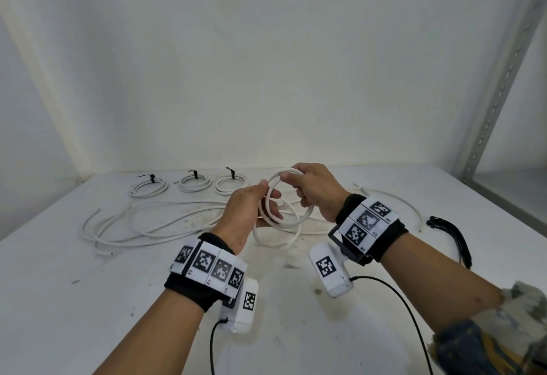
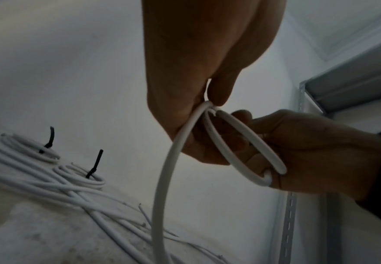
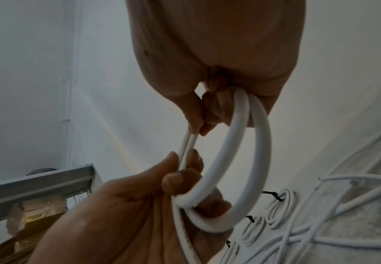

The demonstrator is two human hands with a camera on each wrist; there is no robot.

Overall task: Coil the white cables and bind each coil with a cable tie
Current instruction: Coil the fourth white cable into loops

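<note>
Coiling step: both hands, left [image 1: 251,209] and right [image 1: 313,189], grip a half-wound coil [image 1: 291,197]; next, wind in the slack, then fetch a tie [image 1: 453,232].

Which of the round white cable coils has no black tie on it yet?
The white cable coil held up by both hands; the three bound coils at the back lie on the table, each with a black tie.

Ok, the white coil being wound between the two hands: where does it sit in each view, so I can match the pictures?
Head: the coil is at centre, held above the table between the left hand and right hand.
Left wrist: the coil is right of centre, below the fingers.
Right wrist: the coil is at centre, large.
Shared landmark: the tied coils with black ties, at the table's far edge in the head view.
</note>
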